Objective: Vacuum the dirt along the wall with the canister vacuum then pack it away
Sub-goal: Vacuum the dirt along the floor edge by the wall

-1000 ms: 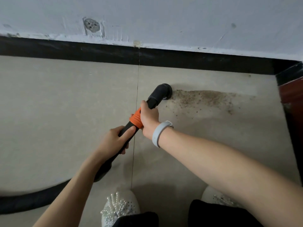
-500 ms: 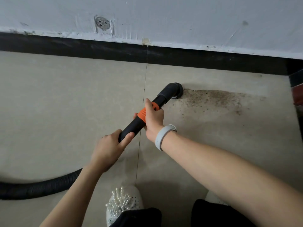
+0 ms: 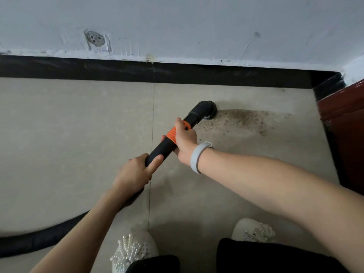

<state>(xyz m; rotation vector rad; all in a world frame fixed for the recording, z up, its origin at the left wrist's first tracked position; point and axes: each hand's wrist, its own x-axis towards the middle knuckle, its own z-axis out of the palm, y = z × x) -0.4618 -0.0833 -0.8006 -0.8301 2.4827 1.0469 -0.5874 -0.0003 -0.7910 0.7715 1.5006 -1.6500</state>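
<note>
A black vacuum wand with an orange collar slants up to the right across the beige floor. Its bent nozzle sits at the left end of a brown patch of dirt near the wall. My right hand, with a grey wristband, grips the wand at the orange collar. My left hand grips the wand lower down, where the ribbed black hose begins and trails off to the lower left. The canister itself is out of view.
A black skirting board runs along the foot of the white wall. A dark red wooden door or frame stands at the right. My two white beaded shoes are on the floor at the bottom.
The nozzle has slid a little to the right into the edge of the dirt patch, and both hands moved with it. The camera view shifted slightly.
</note>
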